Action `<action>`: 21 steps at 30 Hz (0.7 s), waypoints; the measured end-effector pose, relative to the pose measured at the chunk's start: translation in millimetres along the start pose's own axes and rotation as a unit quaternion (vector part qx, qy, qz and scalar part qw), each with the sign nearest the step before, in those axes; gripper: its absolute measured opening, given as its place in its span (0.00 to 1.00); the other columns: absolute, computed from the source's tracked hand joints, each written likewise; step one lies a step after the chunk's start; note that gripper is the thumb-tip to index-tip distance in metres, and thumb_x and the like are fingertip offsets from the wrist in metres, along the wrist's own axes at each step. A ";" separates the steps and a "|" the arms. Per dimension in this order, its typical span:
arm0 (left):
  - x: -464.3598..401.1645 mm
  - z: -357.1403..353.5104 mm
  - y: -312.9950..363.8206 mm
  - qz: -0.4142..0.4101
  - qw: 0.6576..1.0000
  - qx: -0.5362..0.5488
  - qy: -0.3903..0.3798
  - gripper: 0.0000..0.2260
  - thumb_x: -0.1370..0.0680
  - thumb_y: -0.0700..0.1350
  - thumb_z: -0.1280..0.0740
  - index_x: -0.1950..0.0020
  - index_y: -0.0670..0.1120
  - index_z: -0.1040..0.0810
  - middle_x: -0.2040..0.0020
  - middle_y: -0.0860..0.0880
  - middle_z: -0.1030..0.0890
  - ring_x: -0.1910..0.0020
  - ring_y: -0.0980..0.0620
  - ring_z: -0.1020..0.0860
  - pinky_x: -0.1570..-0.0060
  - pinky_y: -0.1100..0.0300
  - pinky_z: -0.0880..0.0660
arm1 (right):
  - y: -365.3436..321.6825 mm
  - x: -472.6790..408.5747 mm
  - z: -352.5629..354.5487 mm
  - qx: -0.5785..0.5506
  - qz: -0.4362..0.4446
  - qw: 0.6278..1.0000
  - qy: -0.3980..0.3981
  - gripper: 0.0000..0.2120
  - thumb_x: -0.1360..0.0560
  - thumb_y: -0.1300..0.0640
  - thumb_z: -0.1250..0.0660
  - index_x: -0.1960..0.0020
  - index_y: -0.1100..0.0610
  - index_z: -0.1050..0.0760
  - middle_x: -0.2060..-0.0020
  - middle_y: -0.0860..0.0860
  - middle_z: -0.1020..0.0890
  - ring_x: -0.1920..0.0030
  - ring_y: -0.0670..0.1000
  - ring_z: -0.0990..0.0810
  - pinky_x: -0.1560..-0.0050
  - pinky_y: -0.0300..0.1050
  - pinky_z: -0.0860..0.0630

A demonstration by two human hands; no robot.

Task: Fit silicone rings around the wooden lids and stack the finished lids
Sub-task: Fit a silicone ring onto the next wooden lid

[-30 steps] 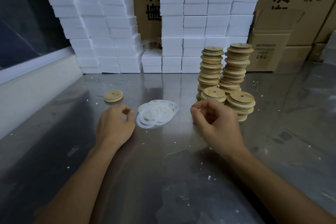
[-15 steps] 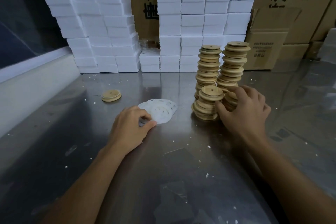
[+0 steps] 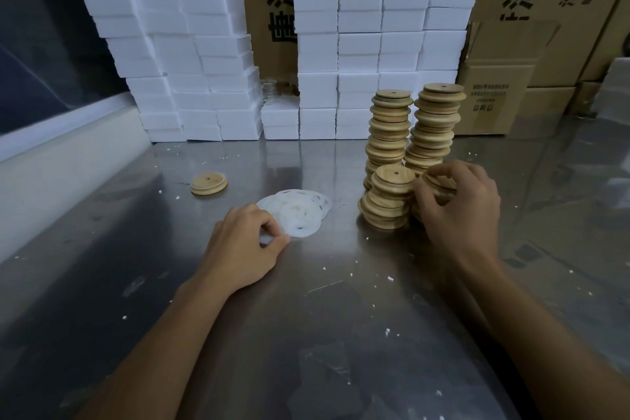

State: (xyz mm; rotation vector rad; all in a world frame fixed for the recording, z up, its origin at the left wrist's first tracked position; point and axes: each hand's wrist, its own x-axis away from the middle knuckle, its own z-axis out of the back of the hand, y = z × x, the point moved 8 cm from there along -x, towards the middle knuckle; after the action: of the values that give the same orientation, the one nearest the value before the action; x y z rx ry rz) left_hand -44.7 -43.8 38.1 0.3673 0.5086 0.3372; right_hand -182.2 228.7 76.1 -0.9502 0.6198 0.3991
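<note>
The steel table [image 3: 306, 334] carries everything, with white foam blocks [image 3: 358, 44] and cardboard boxes [image 3: 504, 92] stacked along its far edge. In front of the boxes stand two tall stacks of wooden lids [image 3: 414, 126], and nearer the person two short stacks [image 3: 387, 204] lean against them. A heap of silicone rings [image 3: 300, 211] lies on the table to the left of the short stacks, and one lone lid [image 3: 208, 183] sits well apart, further left.

From where I stand this looks like the pick-up for the next piece: one lid and one ring at once. To do it well, I would lift the top lid straight up, since the short stack sits touching its neighbours and a sideways drag could topple them. The rings overlap and likely cling together, so the near one should be peeled away at its edge so that only a single ring comes off.

The right hand [image 3: 456, 211] is over the right-hand short stack, its fingers curled round the rim of the top lid [image 3: 439, 182], a closed grip on the wood. The left hand [image 3: 242, 245] rests on the table at the near edge of the heap, thumb and forefinger pressed together on the edge of a ring [image 3: 267, 237]; whether one ring or more is caught, I cannot tell.
</note>
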 end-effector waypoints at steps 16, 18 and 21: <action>3.0 20.3 16.1 -0.002 0.998 -0.012 0.061 0.02 0.20 0.42 0.37 0.52 0.47 0.25 0.57 0.47 0.20 0.58 0.47 0.24 0.58 0.50 0.25 | -67.5 33.2 -25.0 -0.198 0.148 0.962 -0.112 0.15 0.23 0.46 0.33 0.44 0.56 0.20 0.53 0.44 0.17 0.51 0.41 0.20 0.51 0.30 0.28; 4.5 27.0 19.5 -0.012 0.995 0.005 0.094 0.04 0.21 0.39 0.37 0.53 0.47 0.28 0.59 0.47 0.21 0.59 0.45 0.25 0.61 0.50 0.27 | -69.8 37.2 -30.1 -0.205 0.152 0.958 -0.133 0.11 0.22 0.51 0.33 0.43 0.56 0.21 0.54 0.39 0.19 0.52 0.36 0.21 0.53 0.26 0.30; 6.5 32.8 27.0 -0.048 0.990 0.025 0.133 0.09 0.23 0.32 0.37 0.55 0.44 0.21 0.57 0.45 0.20 0.55 0.45 0.24 0.60 0.51 0.27 | -73.8 44.7 -36.7 -0.207 0.170 0.950 -0.160 0.10 0.23 0.56 0.31 0.42 0.53 0.22 0.53 0.34 0.21 0.52 0.36 0.21 0.54 0.27 0.28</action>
State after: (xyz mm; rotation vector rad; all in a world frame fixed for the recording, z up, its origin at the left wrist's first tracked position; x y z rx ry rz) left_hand -28.0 -25.9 73.4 0.3469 0.7944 0.2823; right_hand -117.6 160.7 77.6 -1.1470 0.4056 1.0010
